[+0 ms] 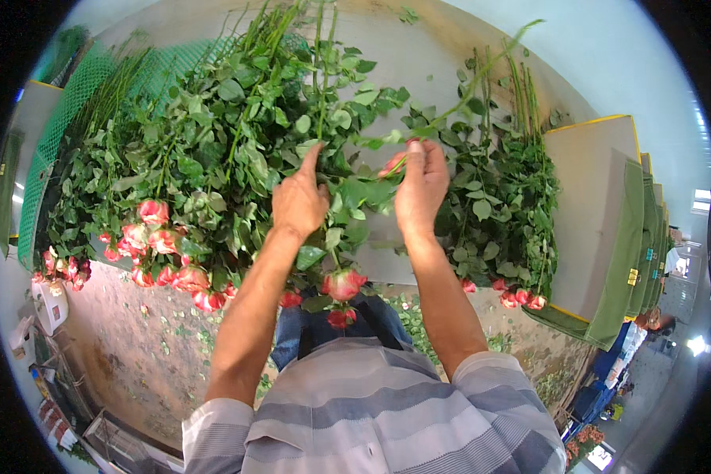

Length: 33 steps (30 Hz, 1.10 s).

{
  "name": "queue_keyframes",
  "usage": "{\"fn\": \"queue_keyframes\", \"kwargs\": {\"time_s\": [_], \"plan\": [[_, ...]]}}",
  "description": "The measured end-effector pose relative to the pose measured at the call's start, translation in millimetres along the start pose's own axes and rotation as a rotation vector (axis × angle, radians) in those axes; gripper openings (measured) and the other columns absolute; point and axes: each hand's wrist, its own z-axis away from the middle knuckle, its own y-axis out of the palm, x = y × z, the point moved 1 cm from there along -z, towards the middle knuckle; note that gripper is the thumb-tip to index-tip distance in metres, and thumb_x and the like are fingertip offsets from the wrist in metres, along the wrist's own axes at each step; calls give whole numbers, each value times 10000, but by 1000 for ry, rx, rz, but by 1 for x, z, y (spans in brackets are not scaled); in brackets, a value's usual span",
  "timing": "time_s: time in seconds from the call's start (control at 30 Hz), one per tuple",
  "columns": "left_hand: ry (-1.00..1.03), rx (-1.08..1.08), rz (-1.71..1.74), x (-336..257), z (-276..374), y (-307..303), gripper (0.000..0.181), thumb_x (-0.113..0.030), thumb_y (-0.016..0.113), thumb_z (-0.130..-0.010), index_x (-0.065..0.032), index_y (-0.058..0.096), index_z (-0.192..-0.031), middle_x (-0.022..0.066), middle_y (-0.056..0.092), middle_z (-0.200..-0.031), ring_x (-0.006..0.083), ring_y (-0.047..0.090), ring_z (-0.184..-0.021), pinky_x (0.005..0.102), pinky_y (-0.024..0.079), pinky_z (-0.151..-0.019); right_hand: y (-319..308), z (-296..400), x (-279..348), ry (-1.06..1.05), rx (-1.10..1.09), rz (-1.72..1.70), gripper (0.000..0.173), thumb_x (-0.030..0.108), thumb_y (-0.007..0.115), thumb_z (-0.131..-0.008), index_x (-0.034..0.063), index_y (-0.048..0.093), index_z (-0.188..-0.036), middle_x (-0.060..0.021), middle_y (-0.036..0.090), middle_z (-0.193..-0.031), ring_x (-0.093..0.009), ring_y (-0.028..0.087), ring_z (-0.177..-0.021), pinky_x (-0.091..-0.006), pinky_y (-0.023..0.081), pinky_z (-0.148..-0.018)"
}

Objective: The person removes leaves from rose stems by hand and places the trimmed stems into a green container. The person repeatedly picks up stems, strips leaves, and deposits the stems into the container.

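Note:
Long-stemmed pink roses lie heaped on a grey worktable (385, 255), their stems pointing away from me. My left hand (301, 204) rests over the leaves of the large rose pile (213, 148), index finger extended against a stem; whether it grips one I cannot tell. Between the fingers of my right hand (422, 172) is a rose stem (480, 77), which slants up to the right; a pink bloom (393, 165) shows beside the thumb. Two rose blooms (343, 284) hang at the near table edge, below and between my hands. A smaller rose pile (497, 195) lies right of my right hand.
Green plastic netting (65, 142) lies under and beside the left pile. A grey partition with a yellow edge (589, 207) and green cloths (622, 255) with clips stand at the right. Fallen leaves litter the floor (148, 355); a white container (50, 308) is at the left.

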Motion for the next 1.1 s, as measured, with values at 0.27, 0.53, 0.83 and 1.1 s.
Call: {"fn": "queue_keyframes", "kwargs": {"time_s": [0.27, 0.53, 0.83, 1.1], "plan": [[98, -231, -348, 23, 26, -24, 564, -67, 543, -777, -105, 395, -1320, 214, 598, -1030, 367, 563, -934, 408, 441, -859, -73, -51, 17, 46, -229, 19, 183, 168, 423, -945, 7, 484, -885, -59, 540, -630, -128, 477, -495, -291, 412, -464], [77, 43, 639, -41, 86, -7, 307, -256, 501, -914, -4, 548, -1084, 125, 639, -842, 243, 600, -730, 363, 474, -697, 41, -10, 42, 213, 195, -94, 244, 250, 435, -959, 16, 503, -972, -67, 585, -710, -120, 543, -565, -256, 465, -490], [-217, -499, 12, 199, 111, -247, 350, -311, 480, -930, -17, 563, -1100, 36, 551, -779, 181, 490, -651, 314, 427, -633, 27, -15, -52, 441, 221, 288, 317, 292, 506, -917, 1, 576, -1021, -87, 631, -846, -139, 593, -660, -274, 492, -587], [-5, -704, -166, 217, 63, -262, 471, -312, 470, -935, 11, 453, -1277, 182, 500, -1270, 257, 479, -1177, 335, 369, -975, 54, -7, -125, 410, 407, 1010, 448, 378, 615, -802, 40, 608, -1095, -175, 651, -961, -295, 621, -933, -378, 475, -811]]}}
